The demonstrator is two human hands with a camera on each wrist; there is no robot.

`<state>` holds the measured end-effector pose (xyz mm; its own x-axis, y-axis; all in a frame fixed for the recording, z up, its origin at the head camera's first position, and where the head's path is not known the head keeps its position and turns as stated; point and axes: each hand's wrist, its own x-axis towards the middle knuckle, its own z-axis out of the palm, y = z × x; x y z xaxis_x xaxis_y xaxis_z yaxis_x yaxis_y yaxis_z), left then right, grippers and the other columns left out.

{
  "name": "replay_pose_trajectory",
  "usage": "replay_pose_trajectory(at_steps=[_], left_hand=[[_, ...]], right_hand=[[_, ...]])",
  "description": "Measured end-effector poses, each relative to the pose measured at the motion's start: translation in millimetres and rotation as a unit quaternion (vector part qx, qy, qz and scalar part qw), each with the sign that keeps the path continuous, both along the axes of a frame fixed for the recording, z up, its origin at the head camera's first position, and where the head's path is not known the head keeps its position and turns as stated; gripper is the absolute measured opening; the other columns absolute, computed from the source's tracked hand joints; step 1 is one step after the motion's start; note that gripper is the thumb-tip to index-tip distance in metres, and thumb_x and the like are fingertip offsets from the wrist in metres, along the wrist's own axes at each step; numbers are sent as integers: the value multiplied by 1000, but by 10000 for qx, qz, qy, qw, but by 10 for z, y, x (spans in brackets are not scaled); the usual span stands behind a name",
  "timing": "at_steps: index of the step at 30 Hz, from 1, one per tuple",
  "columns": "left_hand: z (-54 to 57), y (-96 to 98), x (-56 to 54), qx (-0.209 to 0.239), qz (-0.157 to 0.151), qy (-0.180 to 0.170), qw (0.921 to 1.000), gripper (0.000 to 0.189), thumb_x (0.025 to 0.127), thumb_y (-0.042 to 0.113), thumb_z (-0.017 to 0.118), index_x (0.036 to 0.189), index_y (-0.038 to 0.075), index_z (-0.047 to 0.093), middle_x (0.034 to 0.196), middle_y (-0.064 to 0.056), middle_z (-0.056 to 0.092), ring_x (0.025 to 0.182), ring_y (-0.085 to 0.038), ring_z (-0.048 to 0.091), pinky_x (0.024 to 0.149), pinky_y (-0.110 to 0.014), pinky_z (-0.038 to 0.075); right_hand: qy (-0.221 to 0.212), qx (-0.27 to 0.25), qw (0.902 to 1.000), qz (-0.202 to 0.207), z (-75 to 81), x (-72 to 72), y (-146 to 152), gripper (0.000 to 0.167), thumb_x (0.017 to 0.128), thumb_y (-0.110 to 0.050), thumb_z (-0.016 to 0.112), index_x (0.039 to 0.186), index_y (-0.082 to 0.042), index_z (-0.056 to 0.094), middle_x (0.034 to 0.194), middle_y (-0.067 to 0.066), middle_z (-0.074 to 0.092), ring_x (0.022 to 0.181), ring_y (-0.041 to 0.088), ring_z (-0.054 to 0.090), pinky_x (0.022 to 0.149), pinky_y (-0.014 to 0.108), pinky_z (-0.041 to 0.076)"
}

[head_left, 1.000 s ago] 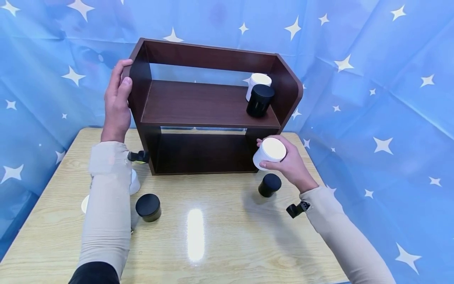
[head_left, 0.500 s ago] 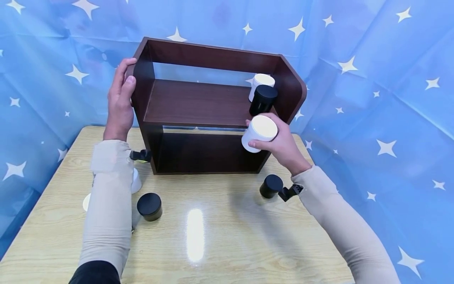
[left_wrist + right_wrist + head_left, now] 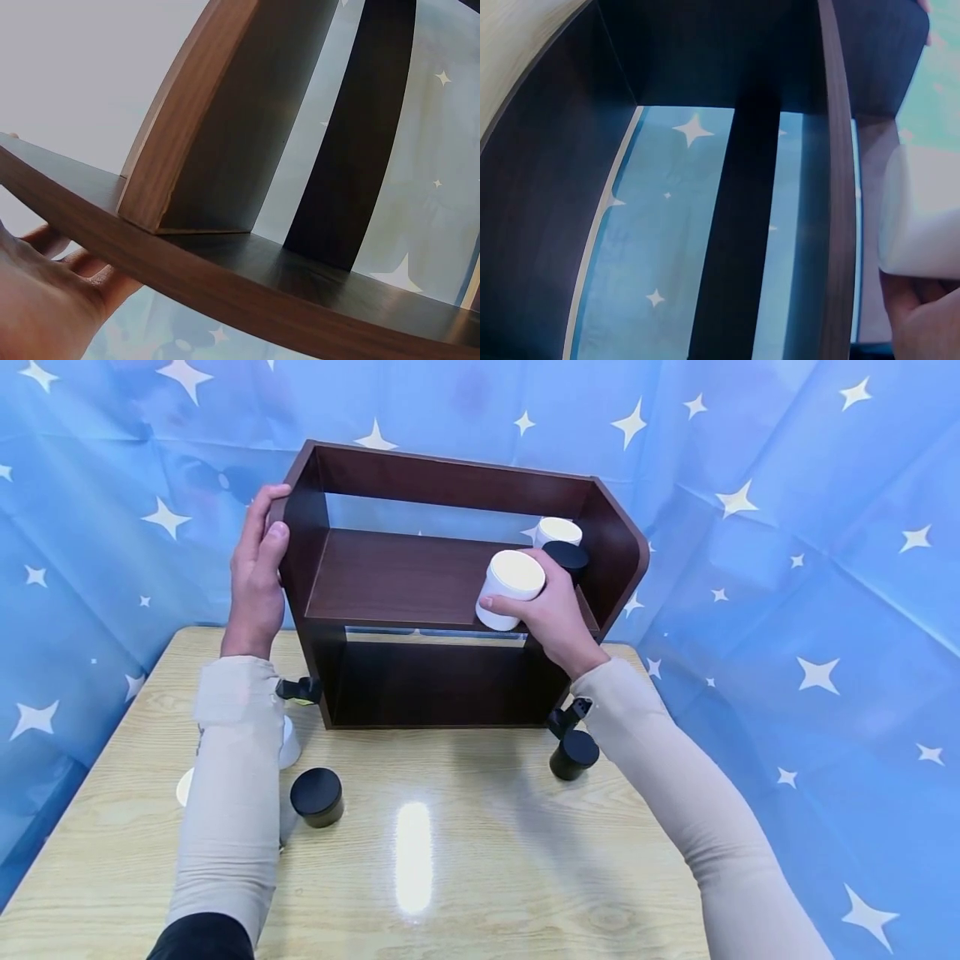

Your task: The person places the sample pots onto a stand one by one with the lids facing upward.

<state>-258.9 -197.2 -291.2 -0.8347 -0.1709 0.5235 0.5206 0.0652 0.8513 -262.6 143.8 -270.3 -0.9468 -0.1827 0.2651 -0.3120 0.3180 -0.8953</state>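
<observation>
Clamping a white jar (image 3: 512, 589) between thumb and fingers, the person's right grip (image 3: 551, 610) holds it lid-up at the front edge of the upper board of a dark brown two-tier shelf rack (image 3: 397, 572); the right wrist view suggests a gap between jar and board, though contact cannot be ruled out. The left grip (image 3: 255, 577) is unclosed, thumb and fingers resting against the outer side of the rack's left end, which probably steadies it. Near the right end of that tier, a black jar (image 3: 566, 557), partly hidden by the right grip, stands in front of a second white jar (image 3: 558, 531). If the step in hand is bringing the held jar onto the board, it would go best with the base carried clear of the front edge, level rather than tipped, and with room for the knuckles, which sit close to the black jar and could knock it. Letting the base rest fully flat before loosening the thumb seems the safest release, while light, even pressure from the left should avoid shoving the rack. Below, on the pale wooden surface (image 3: 465, 868), a squat black jar (image 3: 318, 797) stands left of centre and another black jar (image 3: 574, 755) near the rack's right foot.
</observation>
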Motion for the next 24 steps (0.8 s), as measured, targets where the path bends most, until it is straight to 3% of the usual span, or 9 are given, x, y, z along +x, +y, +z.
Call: replay_pose_trajectory(at_steps=[24], left_hand=[[16, 15, 22, -102, 99, -151, 9998, 44, 101, 34, 42, 144, 36, 49, 150, 4, 43, 130, -16, 42, 101, -35, 40]], right_hand=[[-148, -189, 9981, -572, 73, -276, -348, 70, 76, -23, 87, 135, -13, 50, 135, 7, 56, 119, 21, 54, 101, 41, 50]])
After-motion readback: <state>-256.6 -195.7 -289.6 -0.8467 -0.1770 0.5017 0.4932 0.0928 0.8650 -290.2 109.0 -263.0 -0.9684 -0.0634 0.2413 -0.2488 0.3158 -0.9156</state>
